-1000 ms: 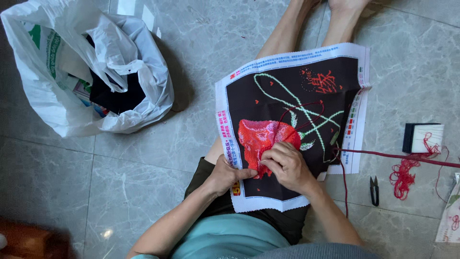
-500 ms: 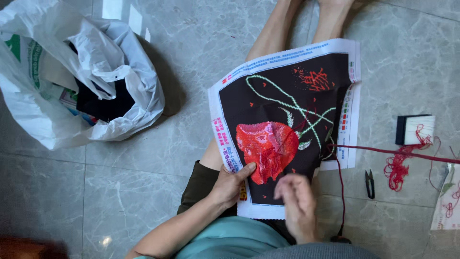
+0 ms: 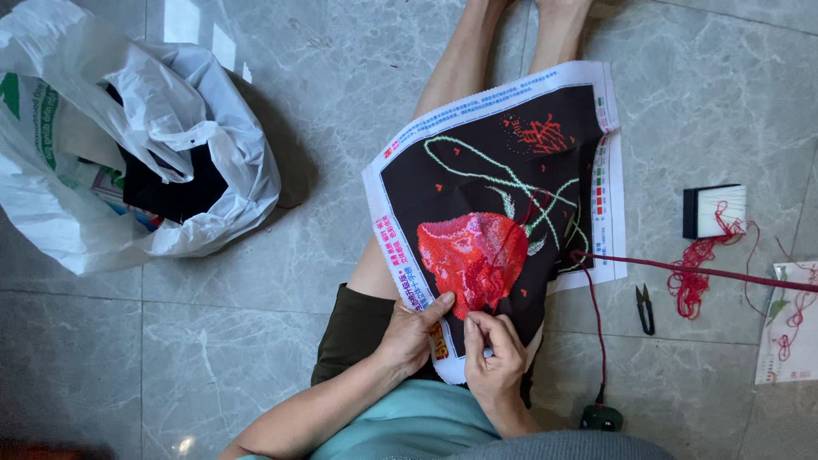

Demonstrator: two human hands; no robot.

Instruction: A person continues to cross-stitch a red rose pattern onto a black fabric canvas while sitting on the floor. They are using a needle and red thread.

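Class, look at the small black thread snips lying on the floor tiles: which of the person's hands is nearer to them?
Right. The right hand pinches at the canvas below the red stitched flower, on the side towards the snips. The left hand grips the canvas's near edge, farther away.

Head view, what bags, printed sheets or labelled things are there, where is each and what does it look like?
White plastic bag: upper left on the floor, crumpled, green print, dark contents.
Cross-stitch canvas: on the lap, black, red flower, white printed margins; left hand and right hand hold its near edge.
Printed paper sheet: right edge, white, red thread on it.
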